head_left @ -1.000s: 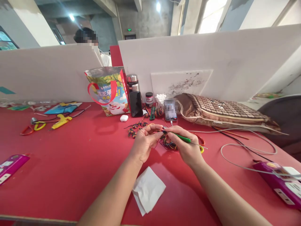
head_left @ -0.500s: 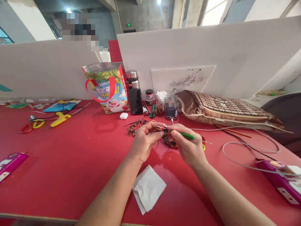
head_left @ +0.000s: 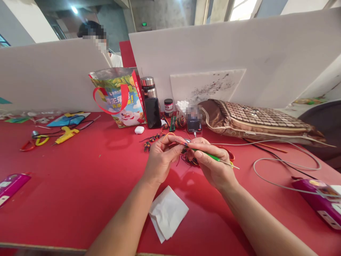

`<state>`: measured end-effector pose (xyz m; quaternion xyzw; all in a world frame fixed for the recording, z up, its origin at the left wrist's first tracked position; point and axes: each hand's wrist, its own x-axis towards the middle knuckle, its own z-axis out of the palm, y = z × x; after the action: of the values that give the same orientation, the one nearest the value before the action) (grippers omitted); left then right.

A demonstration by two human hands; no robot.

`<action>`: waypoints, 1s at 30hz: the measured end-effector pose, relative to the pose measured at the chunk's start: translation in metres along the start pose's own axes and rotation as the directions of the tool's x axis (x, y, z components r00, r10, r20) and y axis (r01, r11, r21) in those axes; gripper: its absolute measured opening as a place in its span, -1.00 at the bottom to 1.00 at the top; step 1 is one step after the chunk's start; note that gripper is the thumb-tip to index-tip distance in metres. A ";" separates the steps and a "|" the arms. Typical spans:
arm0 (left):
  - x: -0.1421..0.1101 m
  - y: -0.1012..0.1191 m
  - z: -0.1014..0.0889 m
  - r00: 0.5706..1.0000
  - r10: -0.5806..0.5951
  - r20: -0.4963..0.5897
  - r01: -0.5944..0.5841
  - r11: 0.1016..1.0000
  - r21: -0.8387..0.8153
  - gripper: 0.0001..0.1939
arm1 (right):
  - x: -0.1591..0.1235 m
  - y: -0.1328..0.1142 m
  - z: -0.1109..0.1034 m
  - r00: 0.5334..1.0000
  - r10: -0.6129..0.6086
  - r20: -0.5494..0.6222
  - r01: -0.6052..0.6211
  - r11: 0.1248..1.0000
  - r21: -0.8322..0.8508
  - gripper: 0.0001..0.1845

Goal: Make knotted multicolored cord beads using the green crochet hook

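Note:
My right hand [head_left: 213, 160] is closed around a crochet hook [head_left: 213, 156] with a green grip, its thin metal shaft sticking out to the right. Opposite it, my left hand [head_left: 162, 158] pinches a small dark multicoloured piece of crochet [head_left: 184, 150], mostly hidden by the fingers. The hook's tip meets this piece, with coloured loops on it. An orange strand of yarn [head_left: 167, 134] runs over my left fingers. Behind that hand lies a knobbly dark-and-orange crocheted strip [head_left: 150, 143]. Under my right hand sits a tangle of dark mixed yarn [head_left: 191, 160], partly covered.
A folded white tissue [head_left: 169, 213] lies between my forearms on the red table [head_left: 80, 199]. Behind stand a printed bag [head_left: 125, 103], a dark phone [head_left: 153, 113] and a lit phone [head_left: 194, 122] on a cable. A yellow glue gun [head_left: 66, 135] is left; a purple power strip [head_left: 317, 195], right.
The hook has shifted slightly at the crochet piece, and its tip now shows in front of my left fingers. Both hands keep their grips. The view has tilted slightly.

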<state>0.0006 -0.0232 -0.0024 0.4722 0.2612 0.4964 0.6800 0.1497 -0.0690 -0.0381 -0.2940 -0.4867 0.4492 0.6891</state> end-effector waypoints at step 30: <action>-0.005 -0.008 -0.001 0.995 0.101 0.027 -0.104 0.986 0.130 -0.72 | 0.002 -0.004 0.011 0.963 0.157 -0.218 -0.126 0.981 0.149 -0.72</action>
<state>0.0015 -0.0279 -0.0102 0.5335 0.2617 0.5076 0.6238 0.1409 -0.0692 -0.0297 -0.3310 -0.3505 0.4920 0.7249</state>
